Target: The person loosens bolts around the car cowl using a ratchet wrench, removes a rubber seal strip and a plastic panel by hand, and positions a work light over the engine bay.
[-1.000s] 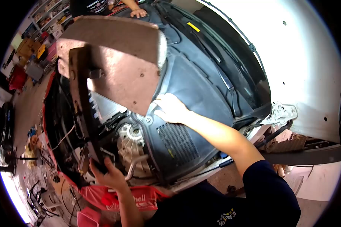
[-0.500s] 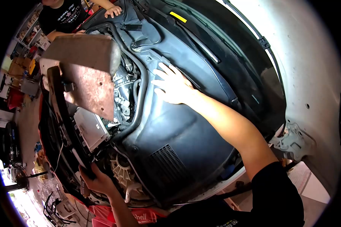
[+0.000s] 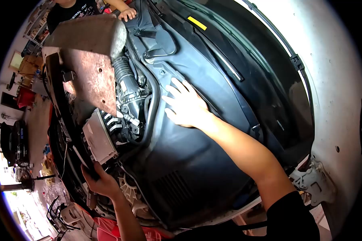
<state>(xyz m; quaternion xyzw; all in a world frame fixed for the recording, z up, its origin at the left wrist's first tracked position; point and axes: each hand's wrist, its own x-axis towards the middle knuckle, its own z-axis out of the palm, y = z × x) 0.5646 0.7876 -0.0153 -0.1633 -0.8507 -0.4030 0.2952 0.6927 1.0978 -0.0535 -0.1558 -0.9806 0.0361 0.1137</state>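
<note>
My left hand is closed around the lower end of a long black bar. The bar slants up the left side of the engine bay, along the edge of a brownish, scuffed panel with small holes. That panel hangs over part of the engine and hides what lies beneath. Fingers spread, my right hand lies flat on the dark plastic cowl cover below the windshield. A silver box-shaped module sits between the bar and the engine.
Across the car stands another person in a black shirt, one hand on the far edge. Wiper arms lie along the windshield. The raised hood and its hinge are at right. A red cover hangs over the near fender.
The bar and panel have shifted away from the cowl, showing more of the ribbed intake hose. My right hand stays on the cover. The whole view has moved slightly.
</note>
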